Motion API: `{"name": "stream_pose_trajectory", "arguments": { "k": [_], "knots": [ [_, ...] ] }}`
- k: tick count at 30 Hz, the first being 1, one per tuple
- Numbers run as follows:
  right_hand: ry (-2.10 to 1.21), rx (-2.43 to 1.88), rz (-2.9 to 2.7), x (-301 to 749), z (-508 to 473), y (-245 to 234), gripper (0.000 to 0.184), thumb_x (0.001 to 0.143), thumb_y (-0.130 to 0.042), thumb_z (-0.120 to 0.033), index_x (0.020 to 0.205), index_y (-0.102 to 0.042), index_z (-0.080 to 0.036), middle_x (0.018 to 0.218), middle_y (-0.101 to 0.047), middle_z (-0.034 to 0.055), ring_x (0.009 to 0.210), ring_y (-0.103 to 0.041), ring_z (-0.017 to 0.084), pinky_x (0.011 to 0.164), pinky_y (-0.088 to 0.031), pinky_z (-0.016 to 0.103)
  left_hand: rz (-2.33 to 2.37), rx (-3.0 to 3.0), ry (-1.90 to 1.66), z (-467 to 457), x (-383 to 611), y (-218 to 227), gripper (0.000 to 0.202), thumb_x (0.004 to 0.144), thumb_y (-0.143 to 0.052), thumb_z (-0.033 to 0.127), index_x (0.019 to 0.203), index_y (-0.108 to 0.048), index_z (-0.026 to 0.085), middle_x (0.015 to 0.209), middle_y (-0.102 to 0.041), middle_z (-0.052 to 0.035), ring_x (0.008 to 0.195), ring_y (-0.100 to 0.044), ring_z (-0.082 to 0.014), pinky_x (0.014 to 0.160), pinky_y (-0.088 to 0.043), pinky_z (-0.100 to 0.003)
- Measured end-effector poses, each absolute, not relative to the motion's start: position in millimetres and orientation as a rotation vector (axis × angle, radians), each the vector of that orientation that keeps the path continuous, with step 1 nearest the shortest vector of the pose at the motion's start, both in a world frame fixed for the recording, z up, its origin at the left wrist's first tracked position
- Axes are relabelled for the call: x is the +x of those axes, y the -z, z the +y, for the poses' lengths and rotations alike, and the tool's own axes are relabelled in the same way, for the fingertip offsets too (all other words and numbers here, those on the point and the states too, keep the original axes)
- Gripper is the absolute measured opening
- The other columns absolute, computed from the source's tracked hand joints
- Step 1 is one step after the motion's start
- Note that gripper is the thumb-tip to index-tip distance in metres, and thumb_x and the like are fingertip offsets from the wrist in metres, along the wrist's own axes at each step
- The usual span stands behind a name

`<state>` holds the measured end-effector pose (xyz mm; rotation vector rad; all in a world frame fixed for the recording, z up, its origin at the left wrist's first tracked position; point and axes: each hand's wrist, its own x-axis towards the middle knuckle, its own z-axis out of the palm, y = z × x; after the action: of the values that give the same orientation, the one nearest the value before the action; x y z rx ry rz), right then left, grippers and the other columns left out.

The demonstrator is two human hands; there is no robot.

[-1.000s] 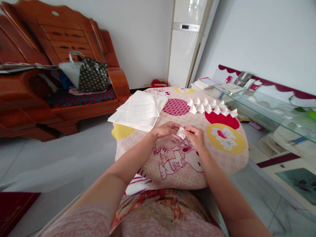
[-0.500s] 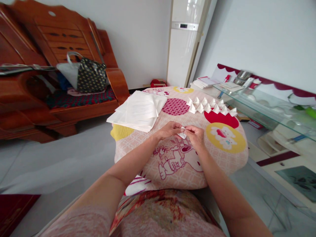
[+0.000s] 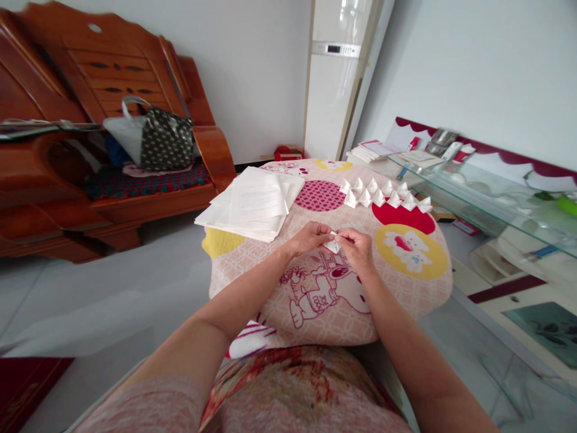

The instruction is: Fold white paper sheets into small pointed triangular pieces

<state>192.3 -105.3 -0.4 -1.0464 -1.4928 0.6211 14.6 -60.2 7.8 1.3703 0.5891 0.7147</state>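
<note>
A small folded piece of white paper (image 3: 332, 246) is pinched between both hands above the cloth-covered table (image 3: 324, 222). On its left side, my left hand (image 3: 310, 238) is closed with the fingertips on the paper's edge. From the right, my right hand (image 3: 357, 245) grips the upper edge, thumb and fingers pressed together. Part of the paper is hidden behind the fingers. Beyond my right hand stand several folded paper boats (image 3: 378, 196) in two rows. A stack of paper sheets (image 3: 256, 204), the top one printed, lies at the table's left.
At the right runs a glass shelf (image 3: 496, 201) with papers, metal containers and a cup on it. A wooden sofa (image 3: 135, 66) with a patterned bag (image 3: 166, 139) on its seat stands at the left. A white upright cabinet unit (image 3: 334, 96) is at the back.
Both hands stay in nearly the same place on the small paper. The right fingers have shifted slightly at its upper edge, and a little more of the paper shows below them.
</note>
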Motion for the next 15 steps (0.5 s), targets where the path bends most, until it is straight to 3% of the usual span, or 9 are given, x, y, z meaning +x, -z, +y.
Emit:
{"name": "stream_pose_trajectory", "arguments": {
  "k": [8, 15],
  "knots": [
    [-0.624, -1.077, -1.451, 190.4, -106.0, -1.1, 0.015, 0.075, -0.072, -0.034, 0.07, -0.073, -0.02, 0.071, -0.073, 0.0022, 0.065, -0.065, 0.018, 0.062, -0.051, 0.029, 0.601, 1.504, -0.802, -58.7, 18.7, -3.5, 0.037, 0.08, -0.075, 0.047, 0.073, -0.061, 0.013, 0.066, -0.061, 0.0014, 0.064, -0.063, -0.0123, 0.063, -0.059, -0.026],
    [-0.565, -1.103, -1.446, 201.7, -105.4, -3.7, 0.011, 0.073, -0.077, -0.032, 0.073, -0.075, -0.021, 0.075, -0.075, 0.0016, 0.069, -0.067, 0.019, 0.068, -0.054, 0.031, 0.728, 1.861, -0.999, -58.0, 15.5, -5.6, 0.031, 0.092, -0.06, 0.038, 0.075, -0.066, 0.012, 0.065, -0.06, -0.0004, 0.059, -0.056, -0.0104, 0.055, -0.046, -0.02]
  ]
}}
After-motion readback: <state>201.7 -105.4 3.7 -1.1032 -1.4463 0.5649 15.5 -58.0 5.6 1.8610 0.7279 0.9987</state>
